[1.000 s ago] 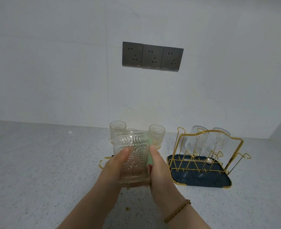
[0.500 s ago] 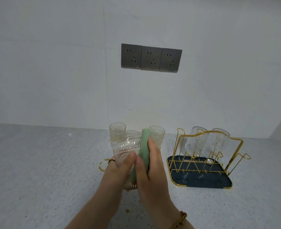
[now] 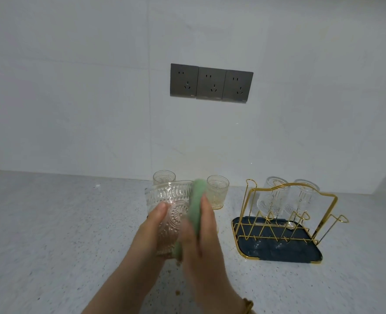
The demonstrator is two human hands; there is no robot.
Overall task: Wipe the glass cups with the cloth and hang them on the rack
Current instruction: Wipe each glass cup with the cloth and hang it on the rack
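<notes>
My left hand (image 3: 152,232) grips an embossed glass cup (image 3: 168,200), held up above the counter. My right hand (image 3: 201,236) presses a green cloth (image 3: 195,205) flat against the cup's right side. Two more embossed cups stand behind on the counter, one at the back left (image 3: 164,177) and one to the right (image 3: 217,192). On the gold wire rack (image 3: 323,214) to the right, two clear cups hang upside down: one (image 3: 270,196) on the left, another (image 3: 302,197) beside it.
The rack stands in a dark blue tray (image 3: 278,249) with a gold rim. Three grey wall sockets (image 3: 211,82) sit on the white wall above. A speckled counter (image 3: 51,234) stretches left and right; small crumbs (image 3: 177,292) lie near my arms.
The right hand with the green cloth has slid from the cup's right edge round onto its front and up over the rim. The cup has tilted slightly left.
</notes>
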